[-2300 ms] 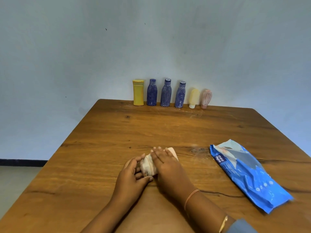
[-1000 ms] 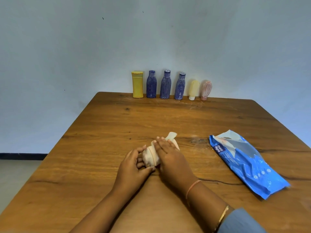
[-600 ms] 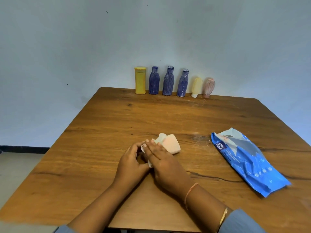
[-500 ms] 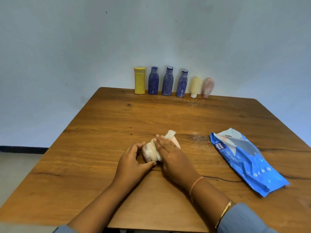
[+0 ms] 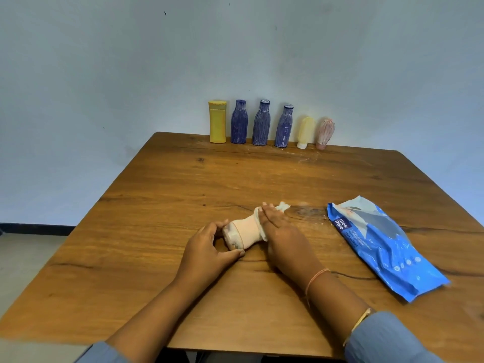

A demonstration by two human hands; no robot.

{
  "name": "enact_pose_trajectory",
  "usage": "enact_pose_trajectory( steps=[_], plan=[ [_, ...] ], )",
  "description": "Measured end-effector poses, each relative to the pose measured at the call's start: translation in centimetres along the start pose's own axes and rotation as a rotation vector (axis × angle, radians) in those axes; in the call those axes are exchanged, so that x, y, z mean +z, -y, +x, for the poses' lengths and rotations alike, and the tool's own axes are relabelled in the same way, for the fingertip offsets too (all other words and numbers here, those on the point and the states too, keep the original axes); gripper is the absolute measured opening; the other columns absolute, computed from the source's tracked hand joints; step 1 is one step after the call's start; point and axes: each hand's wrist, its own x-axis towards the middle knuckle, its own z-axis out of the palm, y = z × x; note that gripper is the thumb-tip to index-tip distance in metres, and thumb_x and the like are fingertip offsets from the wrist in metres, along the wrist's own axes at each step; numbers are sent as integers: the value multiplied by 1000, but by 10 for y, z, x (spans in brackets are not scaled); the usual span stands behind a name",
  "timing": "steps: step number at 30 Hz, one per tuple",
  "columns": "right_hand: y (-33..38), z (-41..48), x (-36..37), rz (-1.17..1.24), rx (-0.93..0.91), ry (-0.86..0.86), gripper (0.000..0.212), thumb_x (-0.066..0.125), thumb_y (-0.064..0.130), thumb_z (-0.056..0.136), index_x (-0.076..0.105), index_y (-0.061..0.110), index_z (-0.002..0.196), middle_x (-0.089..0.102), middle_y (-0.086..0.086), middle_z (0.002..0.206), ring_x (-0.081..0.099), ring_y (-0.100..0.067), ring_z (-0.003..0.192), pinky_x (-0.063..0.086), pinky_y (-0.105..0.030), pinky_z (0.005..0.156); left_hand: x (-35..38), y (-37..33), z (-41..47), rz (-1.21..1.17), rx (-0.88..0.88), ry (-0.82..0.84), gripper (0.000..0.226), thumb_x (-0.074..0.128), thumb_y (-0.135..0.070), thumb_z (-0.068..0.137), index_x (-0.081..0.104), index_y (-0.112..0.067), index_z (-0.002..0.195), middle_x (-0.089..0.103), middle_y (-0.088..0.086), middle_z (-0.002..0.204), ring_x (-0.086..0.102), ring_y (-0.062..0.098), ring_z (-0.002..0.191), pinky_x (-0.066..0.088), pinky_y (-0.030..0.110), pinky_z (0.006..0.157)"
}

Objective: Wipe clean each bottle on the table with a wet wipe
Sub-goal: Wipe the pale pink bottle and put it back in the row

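The peach bottle (image 5: pixel 245 233) is lying on its side, near and central on the table (image 5: pixel 235 179). The left hand (image 5: pixel 207 254) is pinching its base end between curled thumb and fingers. The right hand (image 5: pixel 285 239), fingers straight, is pressing the wet wipe (image 5: pixel 284 206) over its neck end. The bottle is looking pale and matte. The blue wipe pack (image 5: pixel 379 244) is lying flat at the right, with its contents hidden.

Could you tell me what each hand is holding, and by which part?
The left hand grips the peach bottle, lying on its side, at its base end. The right hand presses the wet wipe over its other end.
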Motion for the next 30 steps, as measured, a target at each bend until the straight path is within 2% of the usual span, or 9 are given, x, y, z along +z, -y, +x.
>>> enact_pose_trajectory(
  steps=[3,7,11,15,18,22,24,27,30],
  plan=[
    [24,-3,1,69,-37,36,62,59,4,81,36,-3,138,35,-23,144,35,-38,133,13,-42,108,1,2,0,-4,5,-2,64,85,-18,60,58,-18,117,58,-12,110,53,-2,97,32,-6,74],
    [44,-20,-1,30,-310,65,60,71,12,75,50,1,130,52,-18,133,50,-30,123,27,-40,102,1,3,0,-32,0,-9,55,80,-12,64,59,-20,114,60,-11,108,55,-2,96,34,-6,74],
    [4,-8,-4,-19,-95,-3,49,47,10,81,50,-2,128,50,-22,133,51,-33,122,25,-41,103,1,2,0,-9,5,-8,66,87,-18,58,58,-18,118,56,-14,108,53,-1,100,35,3,79],
    [17,-4,-2,92,11,26,59,45,3,89,23,0,144,20,-20,152,18,-31,141,-2,-33,111,1,3,1,-8,15,-8,65,86,-18,58,58,-19,117,56,-15,108,53,0,100,37,10,83],
    [48,-20,9,118,-188,44,53,47,9,83,41,0,136,43,-20,140,40,-31,131,20,-43,107,1,5,0,-29,15,-21,53,79,-11,66,59,-20,115,60,-11,110,57,3,102,38,4,79],
    [31,-19,5,24,-189,47,56,34,21,82,45,1,134,47,-18,138,45,-29,128,23,-41,104,2,5,0,-38,27,-14,60,83,-12,62,58,-19,116,60,-10,112,57,4,103,39,6,82],
    [18,-10,-5,53,-65,17,56,34,14,86,33,1,141,33,-18,147,32,-29,136,13,-37,110,1,3,0,-22,33,-11,66,86,-16,58,57,-18,118,57,-12,112,54,1,103,37,6,83],
    [10,4,-9,141,50,35,60,35,7,92,12,7,147,9,-12,156,5,-21,144,-3,-24,113,0,0,-1,9,60,-17,67,87,-17,57,57,-17,117,53,-14,110,50,-3,98,31,-6,76],
    [41,8,-7,206,-15,40,60,37,6,88,20,0,145,16,-19,153,11,-28,143,-13,-29,110,-1,-2,-4,3,97,-35,59,84,-11,61,58,-17,113,54,-16,104,51,-7,89,33,-6,73]
  ],
)
